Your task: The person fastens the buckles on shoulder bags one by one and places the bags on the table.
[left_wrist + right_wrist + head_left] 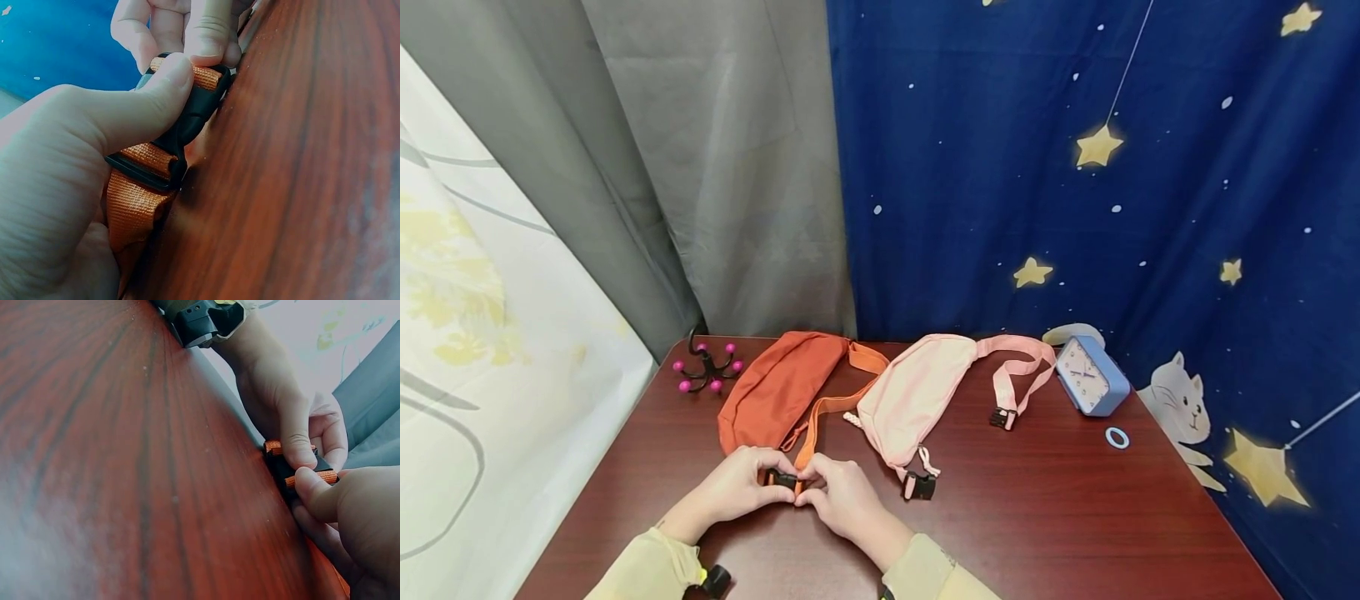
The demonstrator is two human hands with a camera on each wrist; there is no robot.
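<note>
— "Pinching what, where?"
— "Gripping black buckle (pixel 786 480) with left hand (pixel 741 486) and right hand (pixel 844 496), at seven o'clock in head view."
— "Why from opposite ends?"
— "Likely to keep it straight."

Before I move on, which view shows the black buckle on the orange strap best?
The left wrist view: the black side-release buckle looks largest and clearest, though fingers cover part. The head view shows it small, between fingers; the right wrist view, small and partly hidden.

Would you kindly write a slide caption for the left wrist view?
The left hand and right hand hold a black side-release buckle threaded with orange webbing.
</note>
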